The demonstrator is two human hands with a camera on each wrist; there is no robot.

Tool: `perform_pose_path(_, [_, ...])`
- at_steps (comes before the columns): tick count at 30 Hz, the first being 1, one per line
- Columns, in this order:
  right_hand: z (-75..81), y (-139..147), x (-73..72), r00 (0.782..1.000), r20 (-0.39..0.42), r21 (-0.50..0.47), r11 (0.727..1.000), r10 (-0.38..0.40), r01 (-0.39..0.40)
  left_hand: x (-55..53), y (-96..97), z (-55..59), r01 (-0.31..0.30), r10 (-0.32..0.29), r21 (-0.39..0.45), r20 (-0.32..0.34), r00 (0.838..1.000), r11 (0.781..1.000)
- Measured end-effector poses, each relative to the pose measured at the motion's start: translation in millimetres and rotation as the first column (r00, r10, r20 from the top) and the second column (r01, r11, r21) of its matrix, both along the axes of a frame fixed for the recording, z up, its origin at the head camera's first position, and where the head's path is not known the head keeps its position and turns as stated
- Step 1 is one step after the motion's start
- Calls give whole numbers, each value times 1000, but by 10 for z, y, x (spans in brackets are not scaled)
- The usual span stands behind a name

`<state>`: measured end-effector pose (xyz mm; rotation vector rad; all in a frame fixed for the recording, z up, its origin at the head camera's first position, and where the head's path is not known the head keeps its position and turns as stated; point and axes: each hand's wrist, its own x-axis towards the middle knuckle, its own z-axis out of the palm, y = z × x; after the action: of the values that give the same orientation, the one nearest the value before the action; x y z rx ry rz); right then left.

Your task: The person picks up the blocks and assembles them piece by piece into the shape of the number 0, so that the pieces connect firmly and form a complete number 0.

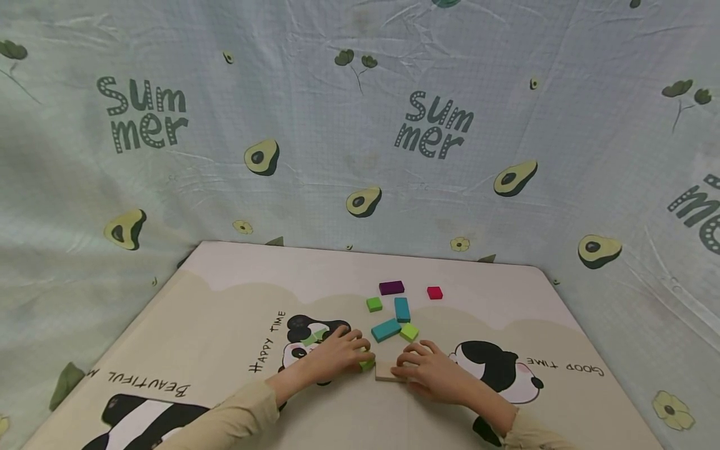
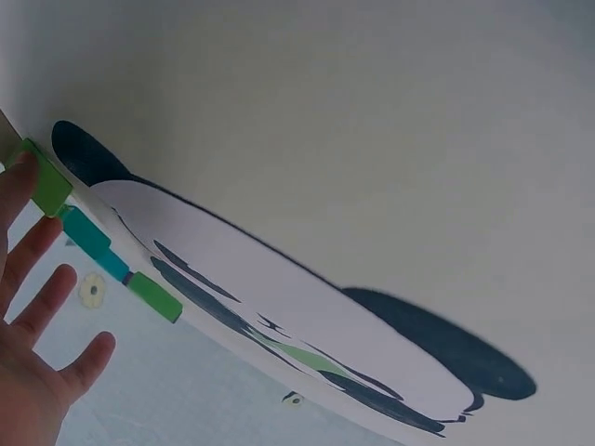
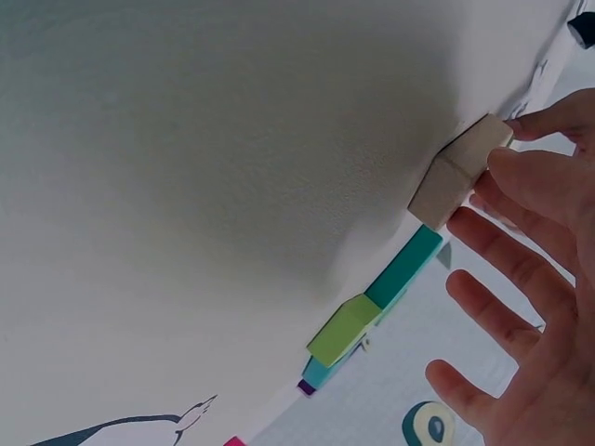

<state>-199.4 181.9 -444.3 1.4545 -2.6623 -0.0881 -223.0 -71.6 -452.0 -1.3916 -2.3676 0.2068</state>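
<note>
At the near middle of the table, my left hand (image 1: pixel 337 357) pinches a green block (image 1: pixel 368 364). In the left wrist view a fingertip lies on that green block (image 2: pixel 48 186), and the other fingers are spread apart. Just to the right, my right hand (image 1: pixel 434 374) grips a plain wooden block (image 1: pixel 385 374) that lies on the table. The right wrist view shows thumb and finger against the wooden block (image 3: pixel 454 177), with the remaining fingers spread. The two blocks are close together; whether they touch, I cannot tell.
Beyond the hands lie two blue blocks (image 1: pixel 385 330), a lime green block (image 1: pixel 409 332), another green block (image 1: pixel 374 304), a purple block (image 1: pixel 391 287) and a red block (image 1: pixel 435 292). The table (image 1: pixel 236 269) has printed pandas; a patterned curtain (image 1: pixel 315 125) hangs behind.
</note>
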Motion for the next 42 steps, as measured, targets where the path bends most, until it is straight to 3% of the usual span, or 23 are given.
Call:
perform_pose_path(9, [30, 1, -6, 1000, 15, 16, 1000, -3, 3, 3, -13, -22, -2, 2, 34, -8, 1000, 999])
perform_pose_path(17, [66, 16, 1, 997, 73, 23, 999, -26, 25, 119, -86, 46, 18, -28, 107, 92, 995, 994])
perform_pose_path(22, [67, 35, 1, 998, 64, 1, 1000, -14, 14, 170, -121, 26, 24, -33, 94, 101, 994, 995])
perform_pose_path(27, [45, 63, 8, 998, 56, -20, 1000, -2, 3, 188, -140, -14, 11, -26, 101, 153, 988, 995])
perform_pose_path(35, [19, 92, 6, 998, 70, -38, 999, 4, -1, 212, -138, 17, -12, 1, 54, 195, 981, 998])
perform_pose_path(42, [25, 111, 9, 997, 71, -58, 998, 8, -4, 214, -127, 31, -11, 6, 26, 181, 983, 1000])
